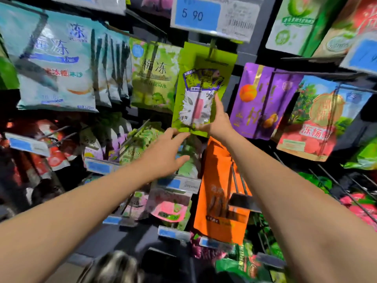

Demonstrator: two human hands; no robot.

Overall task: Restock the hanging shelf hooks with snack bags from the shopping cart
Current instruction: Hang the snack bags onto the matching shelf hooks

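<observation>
A lime-green snack bag (201,92) with a purple label and a clear window hangs on a hook (212,50) at the centre of the rack, under a price tag reading 5 90 (214,16). My right hand (218,119) holds the bag's lower right side, fingers up along its edge and thumb at the bottom. My left hand (166,152) is spread just below the bag's lower left corner, fingertips reaching its bottom edge. The shopping cart is out of view.
Hooks all around carry other bags: pale blue ones (59,64) at left, a green one (154,76) beside the lime bag, purple ones (259,101) at right, an orange one (222,188) below. Bare hook rods with price tags (177,183) stick out toward me.
</observation>
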